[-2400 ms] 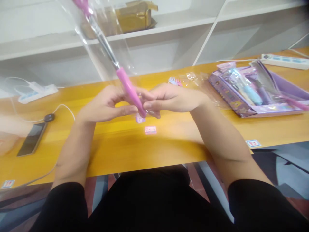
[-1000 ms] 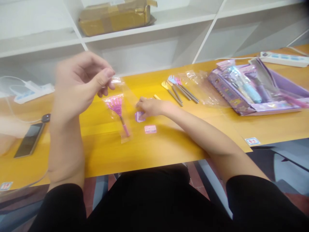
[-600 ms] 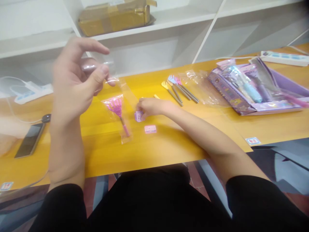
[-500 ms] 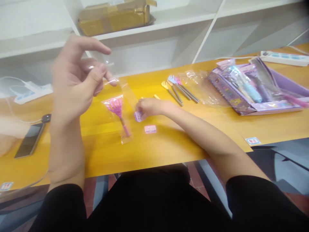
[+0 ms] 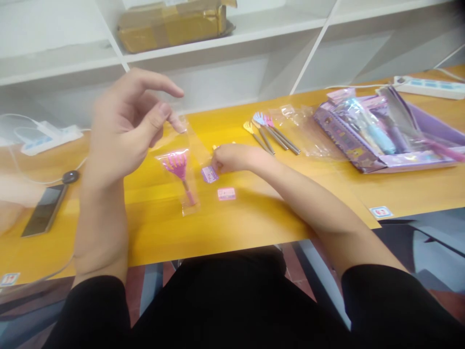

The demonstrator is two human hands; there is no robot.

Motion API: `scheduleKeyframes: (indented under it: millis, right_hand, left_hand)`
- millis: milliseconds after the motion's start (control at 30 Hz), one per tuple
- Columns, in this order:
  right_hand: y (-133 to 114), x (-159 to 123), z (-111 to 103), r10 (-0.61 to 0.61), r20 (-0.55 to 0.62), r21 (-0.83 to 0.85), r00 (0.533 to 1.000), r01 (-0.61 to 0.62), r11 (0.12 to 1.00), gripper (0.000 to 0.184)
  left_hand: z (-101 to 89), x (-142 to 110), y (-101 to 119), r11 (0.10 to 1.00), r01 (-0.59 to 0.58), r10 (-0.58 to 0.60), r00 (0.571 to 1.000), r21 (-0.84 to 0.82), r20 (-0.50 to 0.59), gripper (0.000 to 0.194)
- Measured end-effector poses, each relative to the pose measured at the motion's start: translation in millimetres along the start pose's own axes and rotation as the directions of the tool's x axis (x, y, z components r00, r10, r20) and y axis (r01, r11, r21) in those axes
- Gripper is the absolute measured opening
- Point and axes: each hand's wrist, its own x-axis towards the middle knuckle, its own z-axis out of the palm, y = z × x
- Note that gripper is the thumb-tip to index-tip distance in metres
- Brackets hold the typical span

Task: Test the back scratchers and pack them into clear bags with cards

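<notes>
A small square sticker marks the table's front edge at far left. Behind it lie a dark smartphone, a round black cabled device touching or just beyond its upper end, and, farther back, a white power strip.

Next comes the left hand, raised above the yellow table, its index finger and thumb apart; whether the other fingers grip any film, I cannot tell. Below its fingertips is a clear plastic bag with a pink claw-headed back scratcher inside, claw toward the hand, handle toward the person. A taped cardboard box sits on the white shelf behind.

Right of the bag, a purple card lies at the fingertips of the right hand. These fingers are bent together; whether they pinch the card is hidden. Nearer the person lies a pink card.

Beyond the right hand, back scratchers with yellow, blue and pink claws lie side by side, then crumpled clear packaging and a purple box of bagged items.
</notes>
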Motion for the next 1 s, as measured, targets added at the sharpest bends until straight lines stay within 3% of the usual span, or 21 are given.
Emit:
scheduleKeyframes:
  millis: [167,333,500,667,900,1000]
  right_hand:
    - [-12.0,-12.3,-9.2,0.043,0.094,0.004,0.995,-0.044,0.999,0.021]
    - [-41.1,-19.3,-6.1,0.089,0.246,-0.005,0.965,-0.09,0.996,0.037]
    - [-68.6,-22.8,-2.3,0.121,0.293,-0.065,0.948,-0.107,0.992,0.044]
    - [-73.8,-28.0,-5.9,0.095,0.331,-0.114,0.939,-0.06,0.992,0.037]
    - [-69.0,-32.3,-10.6,-0.044,0.352,-0.057,0.935,0.069,0.996,0.024]
    - [-56.6,-48.2,-23.9,-0.177,0.247,0.077,0.953,0.163,0.984,0.021]
  left_hand:
    - [-0.6,-0.2,-7.3,1.0,0.018,-0.018,1.0,0.005,0.013,0.023]
    - [0.9,1.3,-13.7,0.995,0.065,-0.065,0.998,-0.073,0.001,0.022]
    - [1.1,0.8,-11.9,0.996,0.04,-0.041,0.999,-0.08,-0.004,0.018]
    - [1.0,1.4,-17.8,0.995,0.014,-0.014,1.0,-0.094,-0.008,0.017]
    - [2.5,0.3,-20.0,0.995,0.012,-0.014,1.0,-0.099,-0.016,0.017]
    - [5.5,-1.3,-13.1,0.993,0.023,-0.028,0.999,-0.115,-0.041,0.012]
